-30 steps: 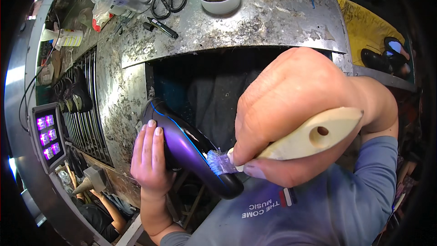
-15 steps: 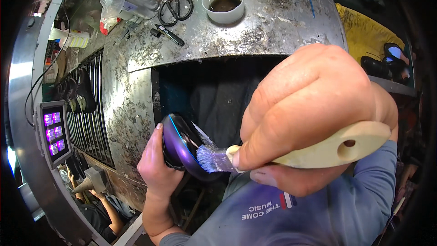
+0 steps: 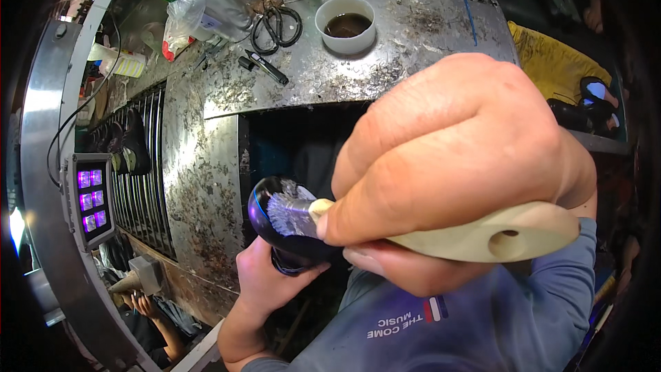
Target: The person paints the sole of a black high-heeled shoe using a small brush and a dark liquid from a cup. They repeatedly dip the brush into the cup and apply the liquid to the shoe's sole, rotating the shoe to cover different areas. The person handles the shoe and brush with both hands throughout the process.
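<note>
Right now the right hand (image 3: 454, 158) is clenched around a pale-handled brush (image 3: 475, 238), its bristles pressed onto a glossy dark shoe (image 3: 286, 227) that the left hand (image 3: 265, 282) grips from underneath, over the gap in the stained metal bench (image 3: 206, 172). Short, light strokes probably suit best, with the shoe held steady and turned gradually.

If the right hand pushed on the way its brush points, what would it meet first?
The right hand aims its brush leftward; the bristles already seem to touch the dark glossy shoe held by the left hand, though depth is unclear.
</note>
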### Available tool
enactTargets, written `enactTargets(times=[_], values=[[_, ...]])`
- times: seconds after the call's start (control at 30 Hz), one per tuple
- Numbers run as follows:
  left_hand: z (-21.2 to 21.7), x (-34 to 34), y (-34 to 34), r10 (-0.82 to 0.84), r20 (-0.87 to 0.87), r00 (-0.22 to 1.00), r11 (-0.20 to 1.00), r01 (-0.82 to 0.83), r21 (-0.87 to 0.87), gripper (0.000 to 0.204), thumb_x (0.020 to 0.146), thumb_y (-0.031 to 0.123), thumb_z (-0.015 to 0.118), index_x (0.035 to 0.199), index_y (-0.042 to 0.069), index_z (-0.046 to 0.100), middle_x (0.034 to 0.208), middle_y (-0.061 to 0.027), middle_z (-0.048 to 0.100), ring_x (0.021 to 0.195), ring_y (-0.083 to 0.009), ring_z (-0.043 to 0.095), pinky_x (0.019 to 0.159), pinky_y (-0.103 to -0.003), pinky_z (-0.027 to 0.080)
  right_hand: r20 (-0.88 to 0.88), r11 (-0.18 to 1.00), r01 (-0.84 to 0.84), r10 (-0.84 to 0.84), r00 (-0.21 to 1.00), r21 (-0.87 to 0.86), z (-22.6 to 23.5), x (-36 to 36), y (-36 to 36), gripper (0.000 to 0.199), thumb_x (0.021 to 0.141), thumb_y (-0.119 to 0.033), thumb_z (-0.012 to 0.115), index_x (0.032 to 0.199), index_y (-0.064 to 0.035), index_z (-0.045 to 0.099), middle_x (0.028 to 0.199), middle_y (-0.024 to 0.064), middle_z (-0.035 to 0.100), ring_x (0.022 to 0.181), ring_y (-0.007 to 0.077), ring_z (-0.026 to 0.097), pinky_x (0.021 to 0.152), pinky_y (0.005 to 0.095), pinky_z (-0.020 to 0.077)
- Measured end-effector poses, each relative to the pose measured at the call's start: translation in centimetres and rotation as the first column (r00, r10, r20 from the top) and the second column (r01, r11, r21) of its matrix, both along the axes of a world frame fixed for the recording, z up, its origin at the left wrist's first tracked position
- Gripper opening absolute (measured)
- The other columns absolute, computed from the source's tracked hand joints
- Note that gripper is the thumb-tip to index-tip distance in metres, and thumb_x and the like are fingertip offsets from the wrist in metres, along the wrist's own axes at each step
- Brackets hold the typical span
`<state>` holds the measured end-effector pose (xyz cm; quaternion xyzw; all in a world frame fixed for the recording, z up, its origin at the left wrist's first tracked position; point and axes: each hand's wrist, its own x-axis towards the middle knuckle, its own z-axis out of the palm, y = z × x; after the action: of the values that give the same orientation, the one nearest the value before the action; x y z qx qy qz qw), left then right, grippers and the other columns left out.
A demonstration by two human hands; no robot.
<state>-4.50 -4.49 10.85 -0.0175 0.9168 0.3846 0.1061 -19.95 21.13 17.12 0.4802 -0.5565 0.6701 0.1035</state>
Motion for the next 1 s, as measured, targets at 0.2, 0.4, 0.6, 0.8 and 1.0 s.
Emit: enactTargets(times=[0.2, 0.4, 0.6, 0.8, 1.0], values=[[0.2, 0.7, -0.4, -0.069, 0.149, 0.986, 0.985, 0.043, 0.167, 0.078, 0.063, 0.034, 0.099, 0.126, 0.003, 0.063, 0.105, -0.014, 0.076, 0.096, -0.0259, 0.076, 0.086, -0.036, 0.059, -0.179, 0.999, 0.042, -0.035, 0.983, 0.032, -0.2, -1.2, -0.4, 0.013, 0.072, -0.001, 0.078, 0.084, 0.0004, 0.075, 0.074, 0.0121, 0.069, 0.057, 0.0226, 0.068, 0.05, 0.0312, 0.0556], [0.9, 0.0, -0.2, -0.098, 0.305, 0.947, 0.926, -0.026, 0.376, 0.079, 0.067, 0.03, 0.097, 0.128, -0.003, 0.06, 0.109, -0.0121, 0.076, 0.1, -0.0198, 0.074, 0.091, -0.033, 0.056, -0.233, 0.988, 0.02, 0.017, 0.972, 0.154, -1.6, -1.9, -0.4, 0.013, 0.072, -0.003, 0.078, 0.084, -0.001, 0.075, 0.074, 0.011, 0.069, 0.059, 0.0227, 0.068, 0.052, 0.0317, 0.0565], [1.3, 0.0, 0.1, -0.034, 0.435, 0.9, 0.794, -0.24, 0.559, 0.07, 0.073, 0.023, 0.093, 0.127, -0.006, 0.059, 0.109, -0.0106, 0.074, 0.1, -0.0157, 0.07, 0.092, -0.032, 0.056, -0.157, 0.968, -0.03, 0.071, 0.985, 0.249, -2.3, -1.6, -0.6, 0.012, 0.074, -0.004, 0.079, 0.085, -0.0017, 0.075, 0.074, 0.0105, 0.07, 0.061, 0.0235, 0.069, 0.053, 0.0326, 0.0568], [0.7, 0.3, -0.3, -0.044, 0.478, 0.877, 0.667, -0.331, 0.668, 0.064, 0.078, 0.02, 0.089, 0.128, -0.007, 0.059, 0.113, -0.011, 0.072, 0.103, -0.018, 0.069, 0.094, -0.033, 0.055, -0.096, 0.953, -0.07, 0.102, 0.99, 0.296, -3.0, -1.2, -0.7, 0.012, 0.075, -0.004, 0.078, 0.086, -0.0018, 0.074, 0.075, 0.0104, 0.07, 0.063, 0.0241, 0.07, 0.055, 0.0331, 0.0578], [0.1, 0.1, -0.1, -0.064, 0.515, 0.855, 0.519, -0.413, 0.749, 0.064, 0.084, 0.026, 0.082, 0.132, -0.008, 0.057, 0.119, -0.0132, 0.071, 0.11, -0.0213, 0.067, 0.101, -0.036, 0.052, -0.043, 0.943, -0.107, 0.127, 0.991, 0.314, -4.0, -0.7, -0.8, 0.011, 0.076, -0.003, 0.077, 0.086, -0.0013, 0.074, 0.076, 0.0108, 0.07, 0.064, 0.0243, 0.071, 0.057, 0.0334, 0.0585]])
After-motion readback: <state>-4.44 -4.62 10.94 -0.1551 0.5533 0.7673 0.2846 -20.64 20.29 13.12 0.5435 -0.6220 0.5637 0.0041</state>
